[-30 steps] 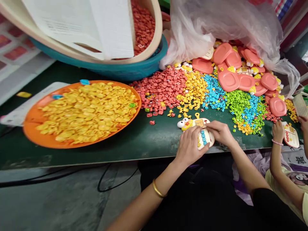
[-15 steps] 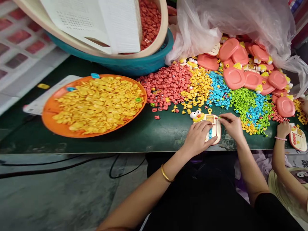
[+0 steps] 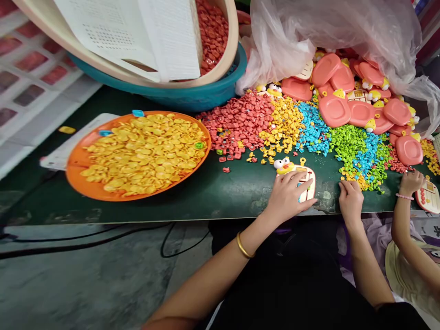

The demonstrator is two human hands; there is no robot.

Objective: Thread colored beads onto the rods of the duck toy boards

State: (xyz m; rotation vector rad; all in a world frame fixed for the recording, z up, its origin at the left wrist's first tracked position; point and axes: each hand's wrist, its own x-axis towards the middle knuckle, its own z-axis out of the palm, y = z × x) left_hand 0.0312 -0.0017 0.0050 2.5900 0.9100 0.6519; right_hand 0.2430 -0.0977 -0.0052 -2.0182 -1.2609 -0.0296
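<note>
A cream toy board with a red rim and a duck head [image 3: 285, 166] lies on the green table. My left hand [image 3: 287, 195] rests across it, fingers over the face and thumb along the lower edge, holding it there and hiding much of it. A bit of green shows by the fingertips. To the right, apart from the board, my right hand [image 3: 350, 201] is on the table with its fingers curled together, just below some small yellow pieces [image 3: 347, 173]. What its fingertips hold, if anything, is hidden.
Heaps of small red [image 3: 240, 119], yellow, blue [image 3: 312, 128] and green pieces [image 3: 347, 140] lie behind my hands. An orange tray [image 3: 77, 183] of yellow discs stands left, nested basins [image 3: 192, 94] behind. Red-backed boards [image 3: 335, 110] pile up beyond. Another person's hand [image 3: 410, 182] is at right.
My right hand has left the board's right edge and moved right and down, to beside the small pieces. My left hand stays on the board, its fingers shifted slightly right.
</note>
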